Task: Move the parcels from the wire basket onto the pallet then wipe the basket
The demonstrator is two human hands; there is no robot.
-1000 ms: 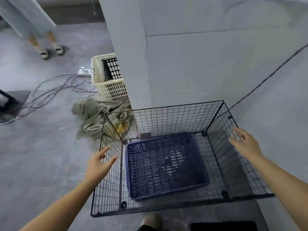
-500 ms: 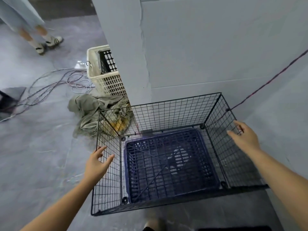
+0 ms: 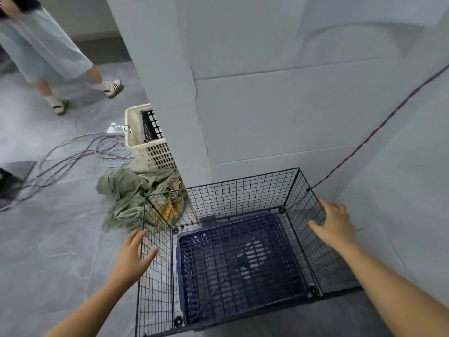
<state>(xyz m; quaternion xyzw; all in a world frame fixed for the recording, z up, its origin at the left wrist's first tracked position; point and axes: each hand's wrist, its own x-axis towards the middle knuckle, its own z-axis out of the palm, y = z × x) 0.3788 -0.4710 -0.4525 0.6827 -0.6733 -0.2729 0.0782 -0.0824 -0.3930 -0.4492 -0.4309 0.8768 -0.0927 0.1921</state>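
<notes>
Grey floor [image 3: 48,251] held our black wire basket [image 3: 243,195] against the wall [image 3: 267,117], a blue pallet [image 3: 233,268] showing through it. Our left hand [image 3: 134,255] spread wide at its left side; our right hand [image 3: 336,226] lay loose on its right rim.

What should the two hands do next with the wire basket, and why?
Probably curl both hands onto the wire basket's side walls for a firm hold. The left hand is spread open beside the left wall, the right hand touches the right wall's top edge, and no parcels show inside, only the blue pallet at the bottom.
</notes>
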